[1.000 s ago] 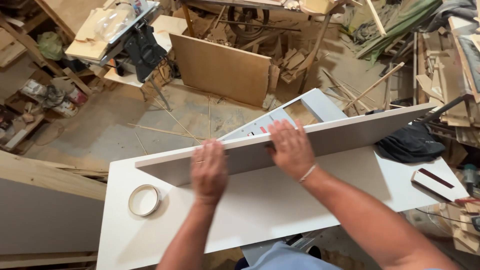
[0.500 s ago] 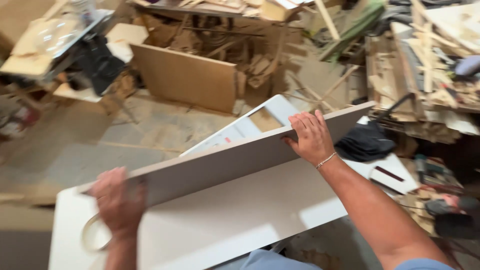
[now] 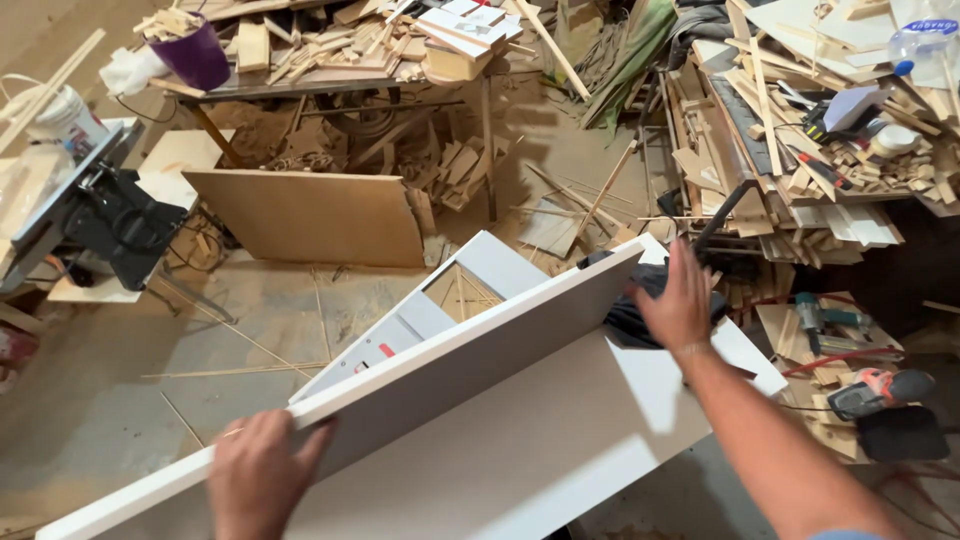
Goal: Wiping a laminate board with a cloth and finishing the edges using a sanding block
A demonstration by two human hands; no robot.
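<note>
A long white board (image 3: 470, 360) stands on its long edge, tilted, on a flat white panel (image 3: 540, 450) that serves as a worktop. My left hand (image 3: 258, 472) grips the board's upper edge near its left end. Blurred by motion and with its fingers spread, my right hand (image 3: 682, 300) is at the board's right end, over a dark cloth (image 3: 625, 318). I cannot tell whether it touches the board.
A grey-white frame piece (image 3: 445, 295) lies just beyond the board. A brown panel (image 3: 310, 215) leans on the floor behind it. A table saw (image 3: 90, 215) stands at left. Wood offcuts (image 3: 800, 130) pile up at right, with a power drill (image 3: 880, 390) below them.
My hands have spread apart along the board: the left slid toward its left end, the right left the top edge for the right end. The view swung right, and the tape roll left view.
</note>
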